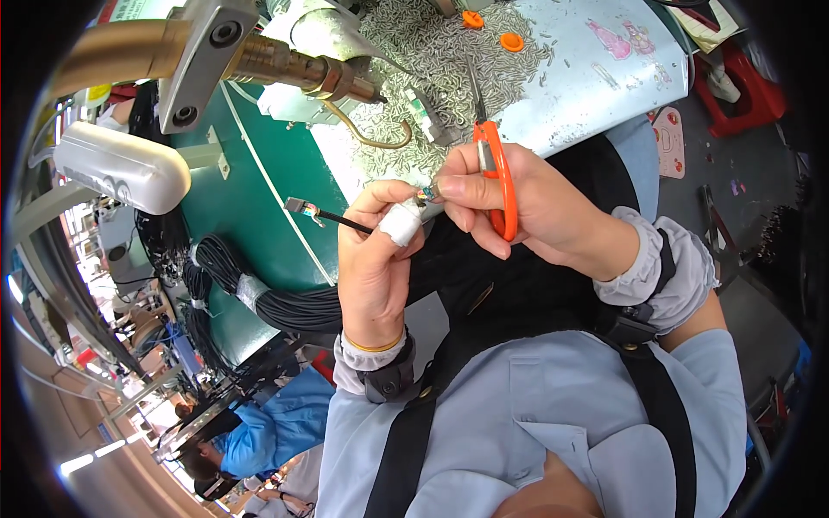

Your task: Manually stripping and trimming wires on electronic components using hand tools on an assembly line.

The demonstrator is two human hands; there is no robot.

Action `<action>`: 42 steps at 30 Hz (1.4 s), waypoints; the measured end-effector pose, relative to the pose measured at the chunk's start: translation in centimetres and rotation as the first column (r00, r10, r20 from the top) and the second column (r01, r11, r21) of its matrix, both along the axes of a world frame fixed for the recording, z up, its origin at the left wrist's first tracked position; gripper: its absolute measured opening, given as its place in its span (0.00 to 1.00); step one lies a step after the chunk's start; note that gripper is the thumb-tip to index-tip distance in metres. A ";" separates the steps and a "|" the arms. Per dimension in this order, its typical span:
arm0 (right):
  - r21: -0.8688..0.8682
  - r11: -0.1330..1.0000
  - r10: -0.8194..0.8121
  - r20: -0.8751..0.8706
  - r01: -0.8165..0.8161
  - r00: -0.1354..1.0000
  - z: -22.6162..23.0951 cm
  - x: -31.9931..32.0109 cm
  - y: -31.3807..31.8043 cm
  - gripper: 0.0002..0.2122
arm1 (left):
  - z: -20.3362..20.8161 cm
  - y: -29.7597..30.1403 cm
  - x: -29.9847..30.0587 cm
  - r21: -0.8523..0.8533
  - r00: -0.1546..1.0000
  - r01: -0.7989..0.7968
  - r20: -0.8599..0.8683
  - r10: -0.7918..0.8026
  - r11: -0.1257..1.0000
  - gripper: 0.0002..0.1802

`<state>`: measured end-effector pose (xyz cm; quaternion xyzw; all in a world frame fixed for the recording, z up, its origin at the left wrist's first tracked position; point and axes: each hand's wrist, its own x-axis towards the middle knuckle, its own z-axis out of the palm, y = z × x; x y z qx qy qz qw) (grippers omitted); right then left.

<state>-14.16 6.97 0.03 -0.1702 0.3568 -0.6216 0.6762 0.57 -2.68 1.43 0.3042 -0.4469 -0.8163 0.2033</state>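
Observation:
My left hand [376,268] is closed around a thin black cable [345,221], its thumb wrapped in white tape. One cable end, a small metal connector [301,207] with coloured wires, sticks out to the left. Between the fingertips of both hands is a small piece with coloured wires [424,195]; whether it belongs to the same cable is hidden. My right hand [518,186] pinches that piece with thumb and forefinger. Tucked in the same hand is a pair of orange-handled scissors [508,190], its narrow blades pointing away from me over the pile.
Many small metal pieces [509,82] lie heaped on the pale work surface [570,108], with two orange caps [512,41] among them. A metal machine arm with a nozzle [319,76] and a white lamp [121,168] hang at left. Bundled black cables [294,306] lie on the green table [259,155].

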 end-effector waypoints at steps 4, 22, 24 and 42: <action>0.007 0.996 -0.086 -0.115 0.087 0.990 -0.1 0.1 -0.1 0.08 | -0.3 -0.5 -0.4 -0.013 0.999 -0.010 0.033 0.010 1.000 0.09; -0.520 0.777 -0.443 -0.852 0.355 -0.278 -1.1 -2.7 1.2 0.05 | -0.2 2.1 -1.8 -0.602 0.977 0.037 0.191 0.099 0.797 0.06; -0.547 0.790 -0.521 -0.837 0.276 -0.167 -0.1 -1.8 1.5 0.05 | -0.1 2.5 -1.7 -0.652 0.976 0.076 0.204 0.078 0.754 0.06; -0.463 0.886 -0.434 -0.796 0.038 0.422 -1.8 -0.5 1.5 0.05 | -0.9 0.8 -0.1 -0.052 0.985 0.130 -0.106 -0.135 0.990 0.11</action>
